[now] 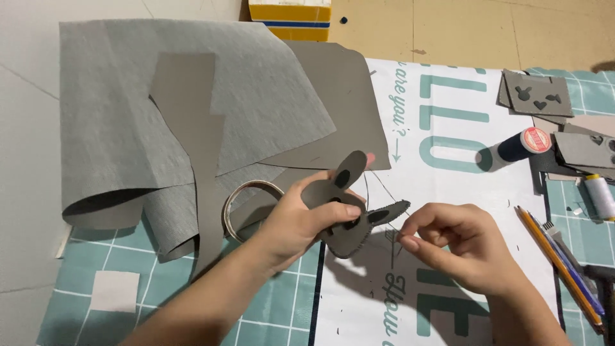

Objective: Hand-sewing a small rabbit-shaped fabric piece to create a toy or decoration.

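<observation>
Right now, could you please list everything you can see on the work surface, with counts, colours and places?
Grey sheet: one, large, folded, upper left.
Tape ring: one, pale, beside the left wrist.
Animal-shaped piece: one, grey with dark ear patches, centre.
Thread: dark, from the piece to the right fingers.
Dark spool: one, red-capped, right.
White spool: one, far right.
Cut grey pieces: several, upper right.
Pencils: a few, orange and blue, right edge.
Cutting mat: one, teal grid.
Left hand: holds the piece.
Right hand: pinches the thread.
</observation>
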